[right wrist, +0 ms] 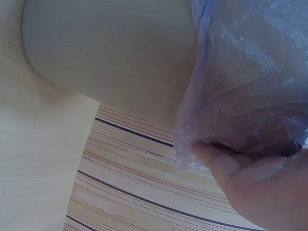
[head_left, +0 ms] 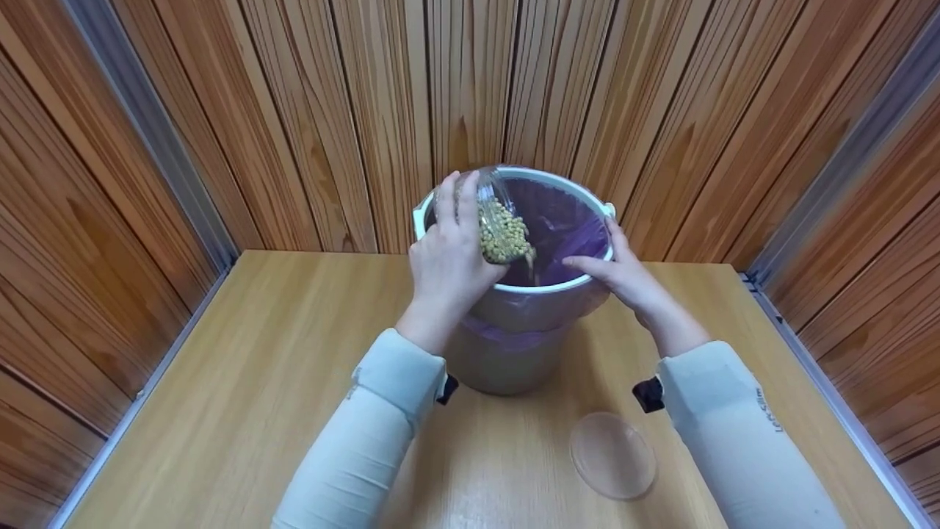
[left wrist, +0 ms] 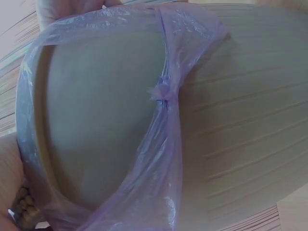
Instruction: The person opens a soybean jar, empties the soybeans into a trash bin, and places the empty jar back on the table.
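Note:
My left hand point(head_left: 452, 257) grips a clear plastic container point(head_left: 490, 189) of pale yellow-green peas point(head_left: 503, 231), tipped over the mouth of a grey bin point(head_left: 507, 371). Some peas spill from its lower edge into the bin. A thin purple bag point(head_left: 580, 246) lines the bin and folds out over its white rim point(head_left: 543, 289); a knot point(left wrist: 163, 91) gathers it on the outside in the left wrist view. On the right side, my right hand point(head_left: 635, 279) holds the rim and the bag, thumb inside and fingers outside. The bin's bottom inside is hidden.
A round clear lid point(head_left: 613, 455) lies on the wooden table point(head_left: 294, 353), in front of the bin and to its right. Wood-panelled walls point(head_left: 382, 125) stand behind and at both sides, with metal strips along the corners.

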{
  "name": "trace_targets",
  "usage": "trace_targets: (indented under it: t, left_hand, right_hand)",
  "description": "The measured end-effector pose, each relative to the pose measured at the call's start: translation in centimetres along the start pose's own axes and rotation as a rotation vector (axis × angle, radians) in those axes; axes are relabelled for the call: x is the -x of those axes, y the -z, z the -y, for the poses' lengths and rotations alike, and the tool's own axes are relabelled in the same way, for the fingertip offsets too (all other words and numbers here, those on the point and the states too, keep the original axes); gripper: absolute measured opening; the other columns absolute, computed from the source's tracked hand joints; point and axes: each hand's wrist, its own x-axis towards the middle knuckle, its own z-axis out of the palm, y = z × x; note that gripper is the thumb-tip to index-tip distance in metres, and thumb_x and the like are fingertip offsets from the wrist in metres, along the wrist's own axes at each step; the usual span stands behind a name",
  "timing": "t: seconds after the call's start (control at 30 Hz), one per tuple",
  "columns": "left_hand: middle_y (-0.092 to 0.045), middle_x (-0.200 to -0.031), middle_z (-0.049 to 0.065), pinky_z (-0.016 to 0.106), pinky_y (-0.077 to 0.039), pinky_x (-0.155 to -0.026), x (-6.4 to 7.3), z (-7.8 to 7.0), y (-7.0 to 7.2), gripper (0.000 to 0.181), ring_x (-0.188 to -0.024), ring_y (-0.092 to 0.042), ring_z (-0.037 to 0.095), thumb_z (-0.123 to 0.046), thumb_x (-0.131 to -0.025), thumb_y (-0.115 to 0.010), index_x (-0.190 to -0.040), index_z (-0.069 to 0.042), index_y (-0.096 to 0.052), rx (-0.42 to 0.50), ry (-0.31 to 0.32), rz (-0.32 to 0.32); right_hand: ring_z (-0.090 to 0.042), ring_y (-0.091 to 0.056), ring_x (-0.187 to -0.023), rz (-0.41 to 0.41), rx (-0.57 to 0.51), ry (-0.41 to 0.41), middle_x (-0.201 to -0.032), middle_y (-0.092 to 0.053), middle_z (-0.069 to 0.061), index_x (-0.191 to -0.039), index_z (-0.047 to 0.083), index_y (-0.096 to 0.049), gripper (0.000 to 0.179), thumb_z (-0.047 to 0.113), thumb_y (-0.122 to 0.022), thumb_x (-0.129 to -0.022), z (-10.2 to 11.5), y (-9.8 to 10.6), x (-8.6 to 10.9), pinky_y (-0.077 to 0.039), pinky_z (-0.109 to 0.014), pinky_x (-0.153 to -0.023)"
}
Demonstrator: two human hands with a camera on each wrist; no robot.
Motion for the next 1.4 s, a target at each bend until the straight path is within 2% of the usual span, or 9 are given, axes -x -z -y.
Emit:
trace_targets:
  t: [0.33,0.7,1.2,1.4]
  left_hand:
    - [-0.032,-0.156,0.01,0.042,-0.055,-0.055,0.13,-0.28,0.13,0.105,-0.074,-0.063,0.029,-0.038,-0.068,-0.087,-0.153,-0.017,-0.029,-0.009,-0.023,-0.011]
    - [-0.029,-0.159,0.009,0.04,-0.055,-0.057,0.3,-0.37,0.43,0.106,-0.076,-0.062,0.027,-0.035,-0.069,-0.088,-0.155,-0.019,-0.027,-0.021,-0.016,0.017]
    - [-0.027,-0.16,0.009,0.038,-0.052,-0.053,0.47,-0.55,0.3,0.104,-0.075,-0.06,0.026,-0.031,-0.069,-0.088,-0.154,-0.021,-0.028,-0.044,-0.008,0.004]
    - [-0.026,-0.161,0.008,0.037,-0.053,-0.055,0.39,-0.6,0.24,0.104,-0.076,-0.06,0.025,-0.027,-0.07,-0.088,-0.155,-0.021,-0.028,-0.028,-0.025,0.004]
  right_hand:
    - [-0.039,0.0,-0.153,-0.005,0.0,0.006,-0.166,0.007,-0.014,-0.159,0.021,0.011,0.102,0.034,-0.064,-0.09,-0.05,-0.1,0.1,-0.006,-0.064,-0.12]
    - [-0.038,-0.002,-0.152,-0.009,-0.008,0.006,-0.166,0.007,-0.014,-0.159,0.021,0.01,0.102,0.034,-0.064,-0.091,-0.1,-0.3,0.15,-0.006,-0.062,-0.121]
    - [-0.039,0.001,-0.152,0.003,0.005,-0.001,-0.166,0.009,-0.015,-0.158,0.02,0.012,0.102,0.036,-0.062,-0.091,-0.26,-0.23,0.06,-0.006,-0.063,-0.121]
    - [-0.04,0.001,-0.152,0.003,0.001,0.002,-0.166,0.009,-0.015,-0.158,0.021,0.012,0.101,0.036,-0.062,-0.092,-0.29,-0.19,0.12,-0.006,-0.064,-0.12]
